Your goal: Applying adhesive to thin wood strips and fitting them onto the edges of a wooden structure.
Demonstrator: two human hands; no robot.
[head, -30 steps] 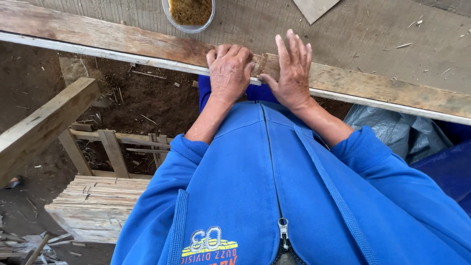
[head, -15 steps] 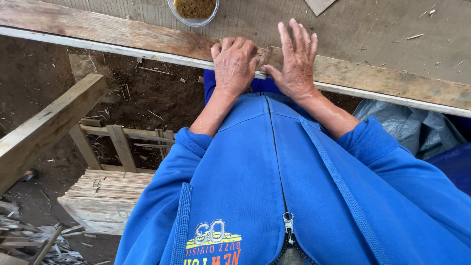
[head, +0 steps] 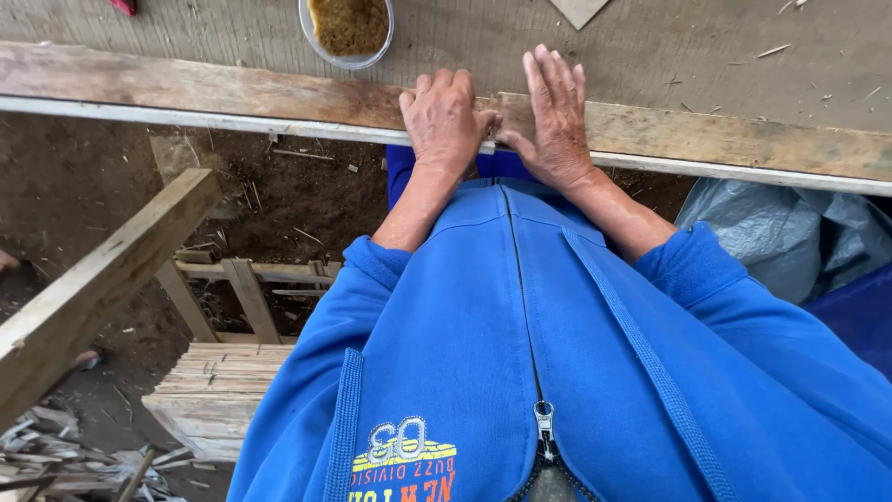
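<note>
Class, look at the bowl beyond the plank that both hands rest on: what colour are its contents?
Yellowish brown, seen in the head view: the bowl sits past the plank.

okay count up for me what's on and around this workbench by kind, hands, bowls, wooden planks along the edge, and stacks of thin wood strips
Hands: 2, left hand and right hand, both on the plank
Bowls: 1, bowl of brown stuff
Edge planks: 1, plank
Strip stacks: 1, stack
Total: 5

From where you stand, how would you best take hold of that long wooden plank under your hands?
Probably along the near edge of the wooden plank, coming from above. It lies flat and long across the bench edge, with open space below that edge. The left hand curls over it there, while the right hand lies flat on top. A grip with fingers over and thumb under would suit.
</note>
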